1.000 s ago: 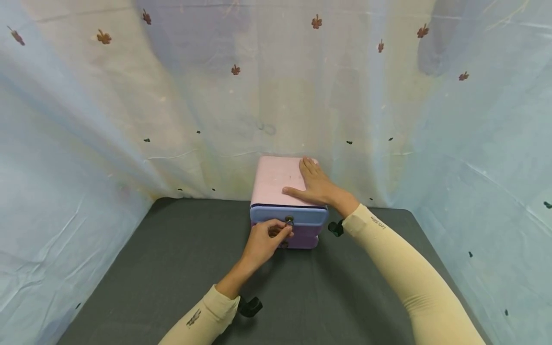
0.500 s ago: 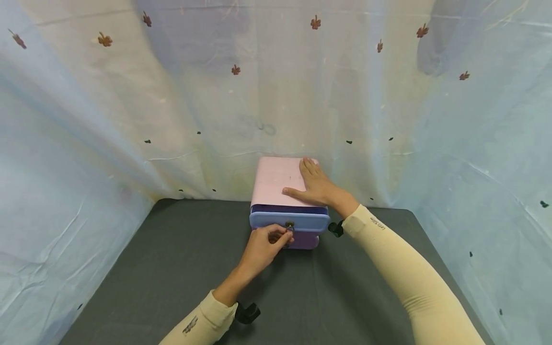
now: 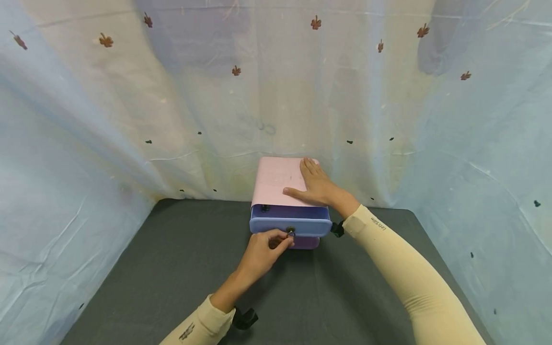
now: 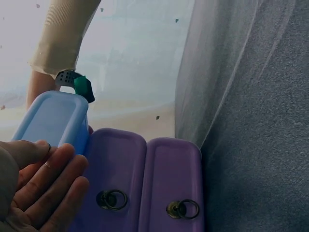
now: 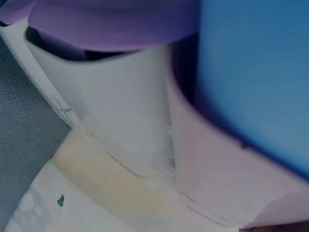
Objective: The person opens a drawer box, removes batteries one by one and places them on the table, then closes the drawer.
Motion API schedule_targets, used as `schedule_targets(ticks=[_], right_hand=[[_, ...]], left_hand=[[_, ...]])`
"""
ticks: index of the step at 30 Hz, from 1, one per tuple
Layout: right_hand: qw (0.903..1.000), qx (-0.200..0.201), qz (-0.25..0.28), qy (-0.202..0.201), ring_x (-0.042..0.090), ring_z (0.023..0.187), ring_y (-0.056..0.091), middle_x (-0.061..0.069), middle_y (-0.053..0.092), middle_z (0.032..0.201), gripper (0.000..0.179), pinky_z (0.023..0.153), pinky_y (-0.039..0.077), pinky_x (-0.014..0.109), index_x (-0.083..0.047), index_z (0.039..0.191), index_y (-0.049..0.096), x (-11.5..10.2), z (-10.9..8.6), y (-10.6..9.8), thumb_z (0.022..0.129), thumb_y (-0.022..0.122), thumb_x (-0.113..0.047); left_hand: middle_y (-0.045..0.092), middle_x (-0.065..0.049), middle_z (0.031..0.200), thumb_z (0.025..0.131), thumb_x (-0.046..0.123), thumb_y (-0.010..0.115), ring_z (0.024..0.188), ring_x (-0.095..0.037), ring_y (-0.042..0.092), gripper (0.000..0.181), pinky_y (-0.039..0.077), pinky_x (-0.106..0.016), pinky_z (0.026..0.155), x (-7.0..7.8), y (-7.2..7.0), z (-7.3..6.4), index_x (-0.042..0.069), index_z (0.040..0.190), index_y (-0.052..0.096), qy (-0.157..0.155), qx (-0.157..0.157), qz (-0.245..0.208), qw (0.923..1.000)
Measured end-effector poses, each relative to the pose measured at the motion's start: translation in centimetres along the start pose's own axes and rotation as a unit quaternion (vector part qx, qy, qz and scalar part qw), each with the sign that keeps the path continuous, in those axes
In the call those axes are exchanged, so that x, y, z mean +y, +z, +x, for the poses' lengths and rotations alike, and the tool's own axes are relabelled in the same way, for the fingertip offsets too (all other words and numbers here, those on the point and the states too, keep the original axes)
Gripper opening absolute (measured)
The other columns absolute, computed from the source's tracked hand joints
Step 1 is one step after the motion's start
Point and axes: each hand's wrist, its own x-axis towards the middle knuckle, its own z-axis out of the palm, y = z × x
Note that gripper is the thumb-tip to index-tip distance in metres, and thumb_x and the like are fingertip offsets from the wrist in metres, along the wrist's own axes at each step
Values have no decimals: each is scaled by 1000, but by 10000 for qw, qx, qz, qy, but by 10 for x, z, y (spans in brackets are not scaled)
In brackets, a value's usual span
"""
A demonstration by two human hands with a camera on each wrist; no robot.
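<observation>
A small drawer cabinet with a pink top [image 3: 276, 179] stands at the back of the table. Its blue top drawer [image 3: 269, 225] is pulled partway out. Thumb and forefinger of my left hand [image 3: 260, 252] pinch the ring pull [image 3: 292, 234] on the drawer front. My right hand [image 3: 316, 188] rests flat on the pink top, fingers spread toward the back. Inside the drawer, at its left rear, lies a small dark thing [image 3: 265, 208]. Below, in the left wrist view, two purple drawers [image 4: 120, 154] with brass ring pulls [image 4: 114, 199] stay closed.
The dark grey table [image 3: 194, 254] stretches around the cabinet. A pale patterned curtain [image 3: 207, 105] hangs close behind it and along both sides. Black wrist straps [image 3: 246, 318] show under the sleeves. The right wrist view catches the drawer's blue side [image 5: 256, 72] beyond the pink shell [image 5: 227, 169].
My left hand has drawn the blue drawer out toward me, from nearly closed to partway open, and the dark thing inside has come into view. My right hand has stayed on the top.
</observation>
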Motion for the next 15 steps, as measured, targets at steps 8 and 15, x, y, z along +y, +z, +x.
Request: schedule_targets(ticks=[8, 15], right_hand=[[10000, -1, 18, 7, 32, 165, -10, 19, -8, 179, 121, 132, 0, 51, -1, 170, -3, 1, 2, 0, 97, 48, -82], [10000, 8, 3, 15, 33, 165, -9, 20, -6, 179, 121, 132, 1, 51, 0, 170, -2, -1, 0, -2, 97, 48, -82]], left_hand=[[81, 10, 98, 104, 22, 75, 91, -6, 77, 14, 61, -28, 82, 4, -1, -8, 11, 109, 82, 76, -96, 169, 9998], [81, 12, 96, 103, 23, 76, 91, -4, 76, 10, 61, -28, 81, 8, -3, -13, 15, 106, 83, 9, -156, 251, 9996]])
